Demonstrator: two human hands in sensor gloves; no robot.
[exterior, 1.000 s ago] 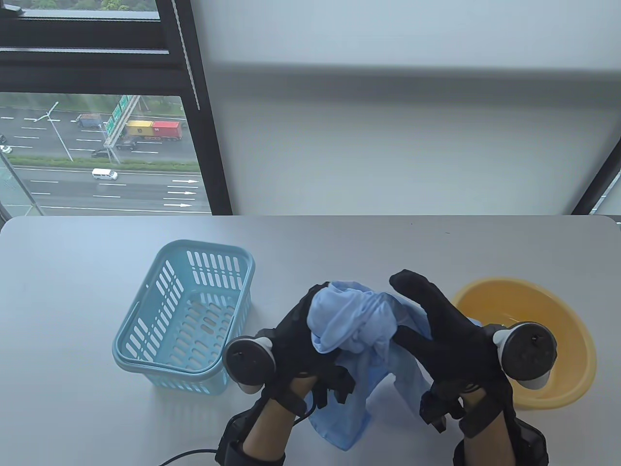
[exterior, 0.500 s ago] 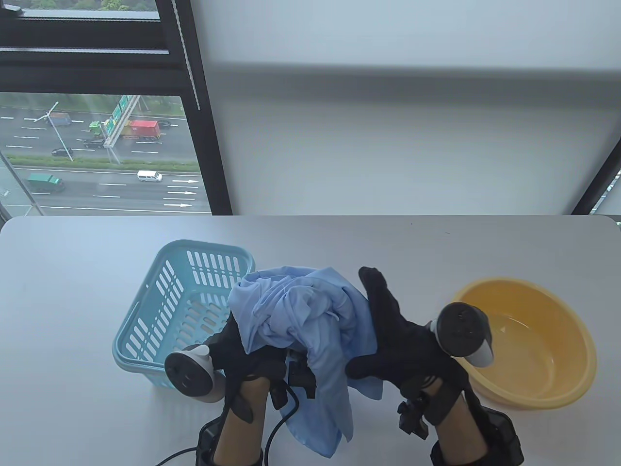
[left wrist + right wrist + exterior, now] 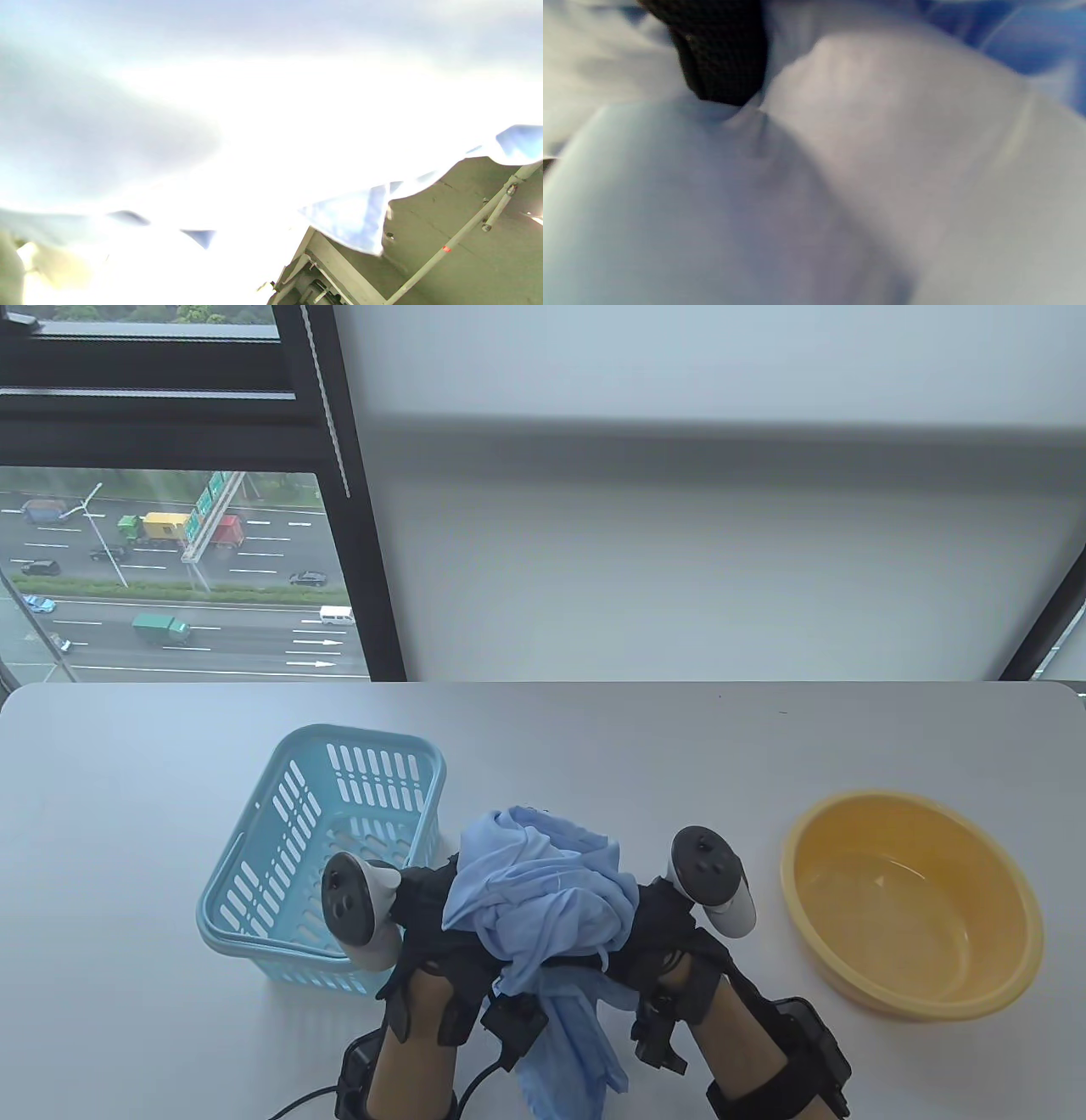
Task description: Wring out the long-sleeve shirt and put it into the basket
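Observation:
The light blue long-sleeve shirt (image 3: 543, 891) is bunched into a ball and held up between my two hands, just right of the pale blue slotted basket (image 3: 322, 848). My left hand (image 3: 420, 903) grips its left side and my right hand (image 3: 660, 916) its right side. The cloth hides most of the fingers of both. A tail of the shirt (image 3: 577, 1052) hangs down between my wrists. In the right wrist view a black gloved finger (image 3: 721, 55) presses into the cloth (image 3: 840, 169). The left wrist view is washed out, with only a shirt edge (image 3: 352, 216) showing.
A yellow basin (image 3: 912, 899) holding a little water stands at the right, clear of my hands. The basket holds nothing. The grey table (image 3: 636, 738) runs back to a wall and a window at the far left.
Both hands have drawn in under the shirt, moved left and nearer to me, away from the basin. The shirt is gathered tighter, and my right hand's fingers no longer stand spread above it.

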